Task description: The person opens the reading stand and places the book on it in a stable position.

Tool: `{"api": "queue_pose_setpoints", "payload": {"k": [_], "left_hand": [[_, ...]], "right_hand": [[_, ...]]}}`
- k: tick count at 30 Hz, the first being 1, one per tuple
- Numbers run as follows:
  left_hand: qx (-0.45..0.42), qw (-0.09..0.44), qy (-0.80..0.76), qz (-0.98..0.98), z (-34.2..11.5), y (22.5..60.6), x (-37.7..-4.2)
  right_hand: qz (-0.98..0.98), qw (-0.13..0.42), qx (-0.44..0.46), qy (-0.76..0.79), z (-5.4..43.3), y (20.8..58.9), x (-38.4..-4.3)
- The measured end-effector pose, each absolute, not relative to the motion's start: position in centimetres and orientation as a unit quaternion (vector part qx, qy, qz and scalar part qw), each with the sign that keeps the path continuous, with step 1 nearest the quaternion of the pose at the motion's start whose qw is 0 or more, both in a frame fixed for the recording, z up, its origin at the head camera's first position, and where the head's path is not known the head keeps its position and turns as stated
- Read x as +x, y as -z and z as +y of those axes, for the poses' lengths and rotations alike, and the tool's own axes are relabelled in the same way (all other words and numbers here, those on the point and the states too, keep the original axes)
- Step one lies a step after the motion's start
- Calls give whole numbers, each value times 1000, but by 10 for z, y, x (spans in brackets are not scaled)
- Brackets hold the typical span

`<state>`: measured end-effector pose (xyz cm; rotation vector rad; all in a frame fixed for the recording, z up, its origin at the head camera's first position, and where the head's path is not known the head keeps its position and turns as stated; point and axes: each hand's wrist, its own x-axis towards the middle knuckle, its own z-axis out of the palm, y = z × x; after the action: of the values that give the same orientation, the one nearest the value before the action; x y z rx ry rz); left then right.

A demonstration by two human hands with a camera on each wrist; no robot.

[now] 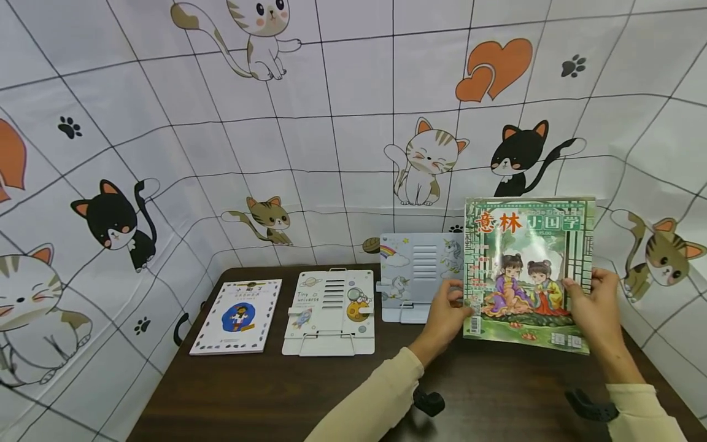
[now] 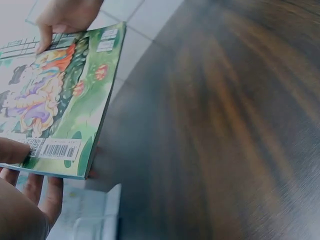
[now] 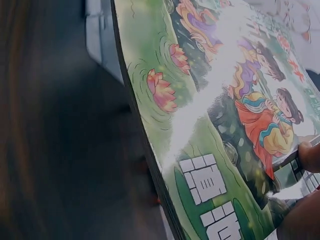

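A green magazine (image 1: 527, 276) with two drawn children on its cover is held upright above the right part of the table. My left hand (image 1: 446, 316) grips its left edge, thumb on the front and fingers behind. On the opposite edge my right hand (image 1: 596, 307) pinches it, thumb across the cover. In the left wrist view the magazine (image 2: 75, 100) shows its barcode corner beside the left thumb. The right wrist view has the magazine's lower edge (image 3: 155, 150) close up. Behind it stands a grey-blue book stand (image 1: 405, 276) with unicorns, partly hidden.
A cream book stand (image 1: 331, 313) with planets lies left of the unicorn one. Farther left is a white book (image 1: 237, 316) with a blue round picture. The dark wooden table (image 1: 248, 393) meets a cat-patterned wall covering (image 1: 353, 147) at the back and sides.
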<state>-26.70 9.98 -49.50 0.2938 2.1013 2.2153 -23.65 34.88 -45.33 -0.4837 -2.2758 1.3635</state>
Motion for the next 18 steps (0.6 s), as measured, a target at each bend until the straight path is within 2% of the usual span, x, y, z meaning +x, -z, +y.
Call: {"api": "queue_pose_setpoints", "payload": {"k": [5, 18], "left_hand": [[104, 28, -713, 693, 83, 481, -277], [112, -15, -704, 701, 34, 450, -296]], "right_hand": [[-809, 235, -149, -517, 333, 445, -243], [-804, 235, 16, -546, 297, 428, -255]]}}
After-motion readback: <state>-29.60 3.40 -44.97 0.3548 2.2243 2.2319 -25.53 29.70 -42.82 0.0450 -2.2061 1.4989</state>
